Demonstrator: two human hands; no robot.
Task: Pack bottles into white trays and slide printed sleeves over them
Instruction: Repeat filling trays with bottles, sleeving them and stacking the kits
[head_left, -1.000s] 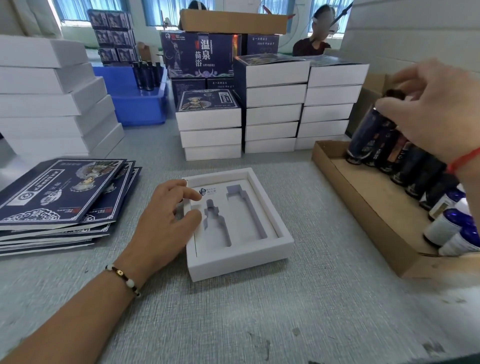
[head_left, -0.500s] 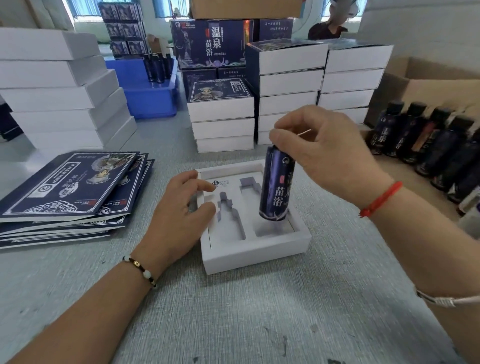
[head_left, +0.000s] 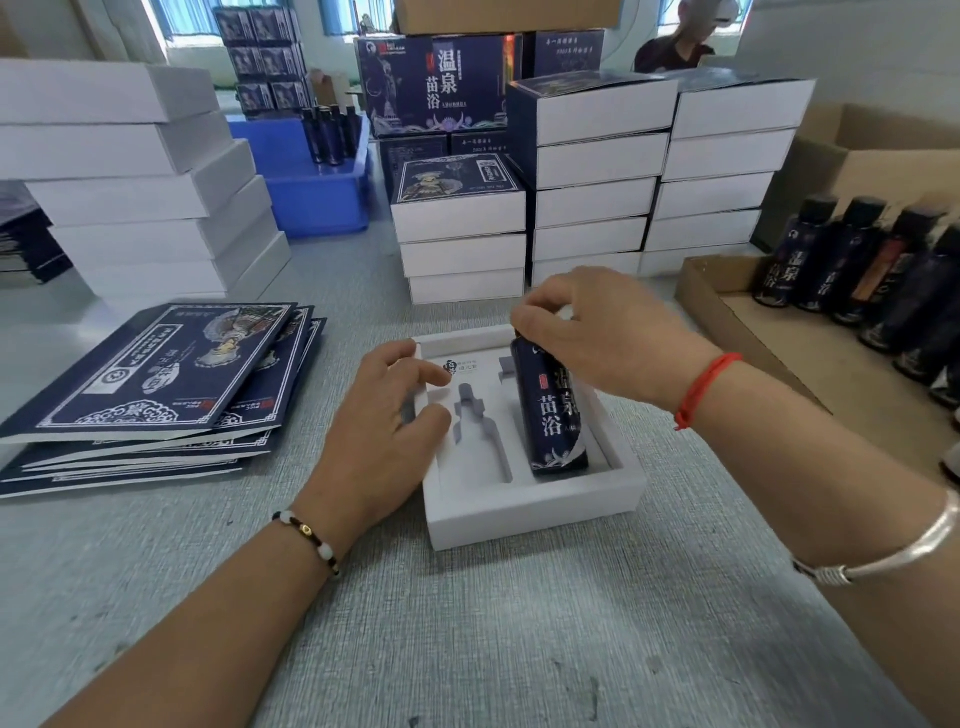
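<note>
A white tray (head_left: 535, 512) with two shaped slots sits on the grey table in front of me. A dark blue bottle (head_left: 551, 418) with white characters lies tilted in the right slot, its cap end raised. My right hand (head_left: 597, 332) pinches that cap end from above. My left hand (head_left: 387, 431) rests on the tray's left edge, thumb and forefinger inside the rim. The left slot (head_left: 480, 431) holds nothing. A fanned pile of flat dark blue printed sleeves (head_left: 156, 374) lies to the left.
A brown cardboard box (head_left: 727, 322) at the right holds a row of dark bottles (head_left: 852, 260). Stacks of white trays (head_left: 130, 197) rise at the left, sleeved boxes (head_left: 597, 171) at the back centre. A blue bin (head_left: 311, 176) stands behind. A person sits at far back.
My right hand took a bottle from the cardboard box, carried it left over the tray and lowered it into the right slot. My left hand stayed on the tray's edge.
</note>
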